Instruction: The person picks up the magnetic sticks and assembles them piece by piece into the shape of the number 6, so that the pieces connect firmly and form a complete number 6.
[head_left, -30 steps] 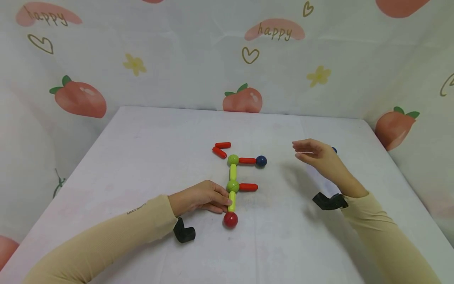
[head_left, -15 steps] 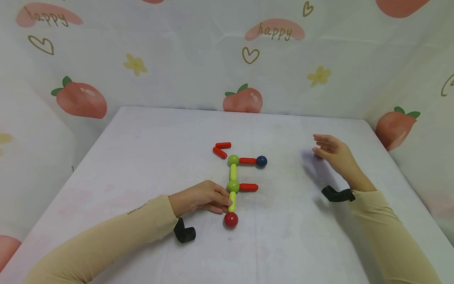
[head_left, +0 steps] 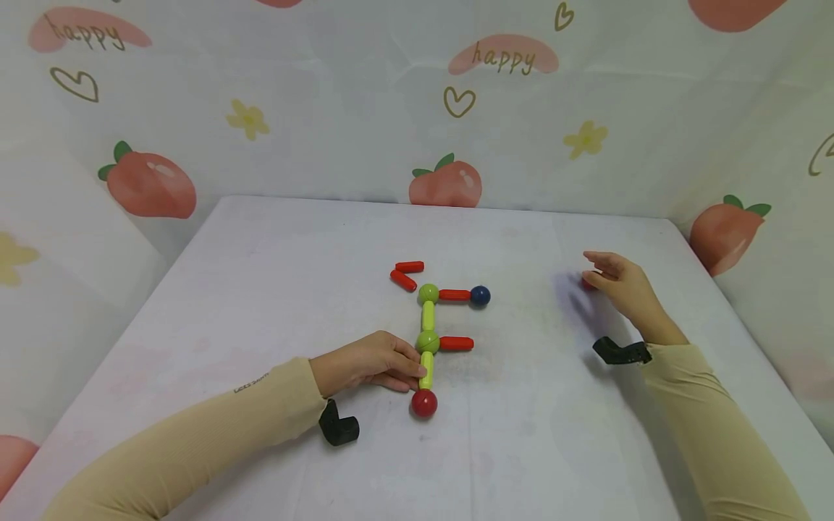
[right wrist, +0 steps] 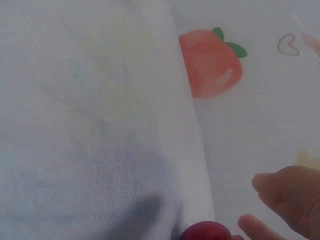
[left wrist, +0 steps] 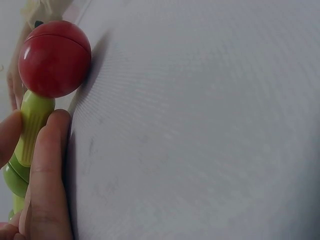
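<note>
My left hand (head_left: 378,362) pinches the lower yellow-green rod (left wrist: 31,122) of a ball-and-rod build lying on the table. Below that rod is a red ball (head_left: 424,404); above it are a green ball (head_left: 428,341), a second yellow-green rod (head_left: 428,316) and another green ball (head_left: 428,293). One red rod (head_left: 457,344) points right from the middle; another red rod (head_left: 455,295) leads to a dark blue ball (head_left: 480,296). At the right, my right hand (head_left: 619,284) is at a separate red ball (right wrist: 207,232), partly hidden by the thumb; whether it is gripped is unclear.
Two loose red rods, one flat (head_left: 410,267) and one slanted (head_left: 403,280), lie beyond the build. A white table (head_left: 313,239) carries everything, and a printed peach backdrop (head_left: 352,145) rises behind its far edge. Black wrist mounts (head_left: 340,427) hang from both sleeves.
My right hand has moved right, and the red ball beside its thumb has come into sight. A blue ball once visible behind that hand is now hidden. The left hand holds still.
</note>
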### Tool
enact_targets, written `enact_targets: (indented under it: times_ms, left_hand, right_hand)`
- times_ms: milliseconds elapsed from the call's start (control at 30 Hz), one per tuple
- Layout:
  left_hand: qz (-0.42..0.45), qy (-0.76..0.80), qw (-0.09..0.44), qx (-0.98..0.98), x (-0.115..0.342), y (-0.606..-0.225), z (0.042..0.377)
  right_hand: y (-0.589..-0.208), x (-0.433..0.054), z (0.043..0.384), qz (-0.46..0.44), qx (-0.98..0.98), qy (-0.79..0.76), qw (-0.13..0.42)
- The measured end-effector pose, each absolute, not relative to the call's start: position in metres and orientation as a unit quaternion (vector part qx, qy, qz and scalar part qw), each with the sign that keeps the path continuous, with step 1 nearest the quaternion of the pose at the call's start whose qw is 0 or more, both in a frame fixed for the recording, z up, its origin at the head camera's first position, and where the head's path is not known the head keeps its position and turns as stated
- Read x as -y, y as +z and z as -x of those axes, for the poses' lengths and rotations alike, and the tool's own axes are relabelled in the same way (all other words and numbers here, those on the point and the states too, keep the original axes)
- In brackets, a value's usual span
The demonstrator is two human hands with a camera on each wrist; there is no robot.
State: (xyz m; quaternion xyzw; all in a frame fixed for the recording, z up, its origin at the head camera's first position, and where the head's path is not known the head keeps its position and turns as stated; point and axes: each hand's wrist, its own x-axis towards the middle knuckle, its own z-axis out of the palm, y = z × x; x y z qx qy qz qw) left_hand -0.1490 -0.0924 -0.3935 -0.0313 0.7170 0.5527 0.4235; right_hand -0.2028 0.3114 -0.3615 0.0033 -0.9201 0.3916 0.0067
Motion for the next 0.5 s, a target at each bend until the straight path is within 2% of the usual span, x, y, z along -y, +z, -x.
enact_targets:
  times_ms: [333,500]
  left_hand:
    - [0.031,0.554,0.426,-0.715,0.0927,-0.3921,0.1487]
    - [0.031,0.556,0.428,-0.712,0.0929,-0.3912,0.1483]
  right_hand:
    - [-0.3665,-0.3164,0.2038,-0.017,0.929,0.37,-0.006]
    - [-0.3694,-0.3155,0.2036,-0.014,0.927,0.373,-0.044]
